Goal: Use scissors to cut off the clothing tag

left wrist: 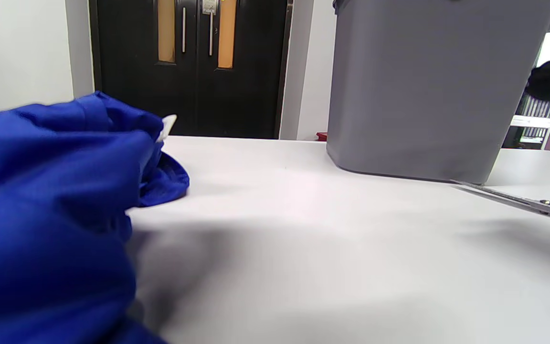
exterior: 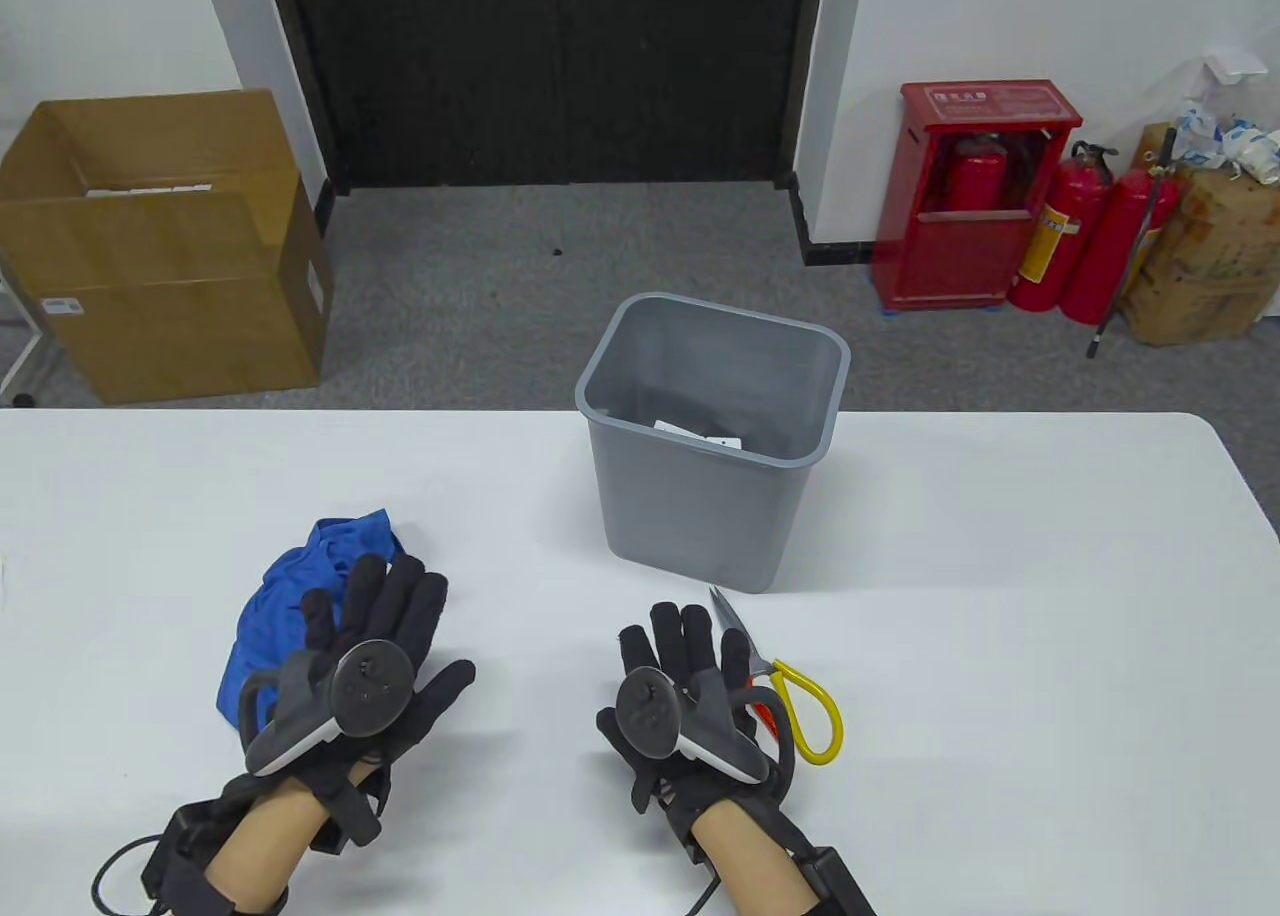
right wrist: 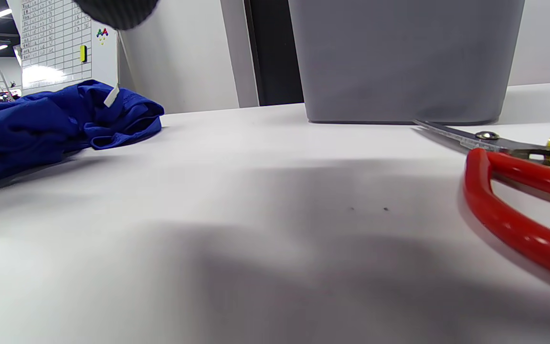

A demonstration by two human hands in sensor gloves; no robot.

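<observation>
A crumpled blue garment (exterior: 285, 596) lies on the white table (exterior: 1000, 606) at the left. Its small white tag (left wrist: 167, 125) sticks up at the garment's far end and also shows in the right wrist view (right wrist: 111, 97). My left hand (exterior: 385, 606) is open, its fingers spread over the garment's right side. Scissors (exterior: 790, 696) with a yellow and a red handle lie flat on the table, blades pointing towards the bin. My right hand (exterior: 685, 646) is open and empty, just left of the scissors and partly over the red handle (right wrist: 509, 215).
A grey waste bin (exterior: 690, 516) stands on the table just beyond the scissors, with white scraps (exterior: 700, 434) inside. Beyond the table's far edge stand a cardboard box (exterior: 160, 256) and red fire extinguishers (exterior: 1090, 236) on the floor.
</observation>
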